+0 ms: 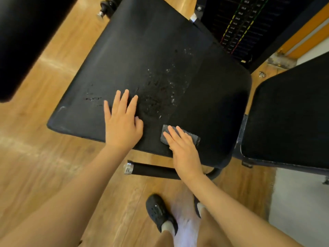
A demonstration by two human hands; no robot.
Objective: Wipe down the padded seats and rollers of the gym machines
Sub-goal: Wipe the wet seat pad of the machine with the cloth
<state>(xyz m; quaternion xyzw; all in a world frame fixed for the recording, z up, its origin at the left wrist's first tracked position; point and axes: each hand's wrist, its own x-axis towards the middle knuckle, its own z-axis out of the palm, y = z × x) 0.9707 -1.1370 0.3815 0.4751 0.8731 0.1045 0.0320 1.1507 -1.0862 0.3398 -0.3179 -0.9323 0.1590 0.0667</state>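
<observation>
A large black padded seat (pixel 142 56) fills the middle of the head view, with wet droplets and streaks (pixel 160 90) near its centre. My left hand (pixel 122 122) rests flat on the pad near its front edge, fingers straight and spread. To its right, my right hand (pixel 183 150) presses a small folded grey cloth (pixel 194 138) onto the pad with straight fingers. Most of the cloth is hidden under the fingers.
A second black pad (pixel 288 118) stands at the right, close to the seat. A black handle bar with a metal end (pixel 151 170) juts out below the seat. The weight stack (pixel 243 25) is behind. Wooden floor (pixel 44 139) lies left; my feet in dark shoes (pixel 160 211) below.
</observation>
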